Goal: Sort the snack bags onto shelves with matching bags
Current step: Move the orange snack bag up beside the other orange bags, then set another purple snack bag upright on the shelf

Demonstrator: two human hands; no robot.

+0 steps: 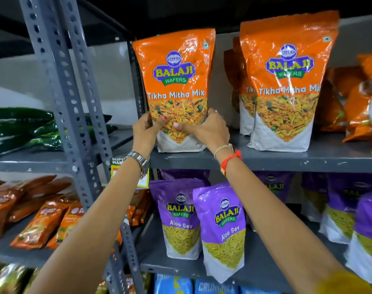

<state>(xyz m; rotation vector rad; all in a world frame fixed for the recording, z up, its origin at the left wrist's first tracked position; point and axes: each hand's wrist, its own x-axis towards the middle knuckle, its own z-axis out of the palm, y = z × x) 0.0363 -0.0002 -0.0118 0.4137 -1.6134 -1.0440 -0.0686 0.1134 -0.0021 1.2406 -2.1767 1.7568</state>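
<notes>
A glossy orange plastic snack bag [176, 85] stands upright at the left end of the grey metal upper shelf [265, 159], its base resting on the shelf surface. Its upper part is bright orange with a blue and yellow "Balaji Wafers" emblem, and white lettering below reads "Tikha Mitha Mix". Under that comes a picture of a yellow-orange fried mix dotted with green peas, ending in a point over a white lower section. The film is crinkled and catches the light in white streaks.

The left hand [146, 129] grips the bag's lower left edge, thumb with a red-painted nail pressed on the front. The right hand [208, 129] clasps the lower right edge, thumb across the printed mix and fingers wrapped behind. A silver metal wristwatch [139, 160] sits on the left wrist; a red thread band [231, 159] and a thin pale bracelet [222, 148] circle the right.

Further right on the same shelf stands a matching orange Tikha Mitha Mix pouch [286, 81], apart from the held bag, with another of the same kind behind it. Beyond them lie blurred orange packets [359, 107].

On the shelf below stand purple "Aloo Sev" pouches [222, 228]. Left of the grey perforated steel upright [60, 92], dark green packets [22, 128] lie flat, and orange-brown sachets [41, 219] lie on the level beneath.
</notes>
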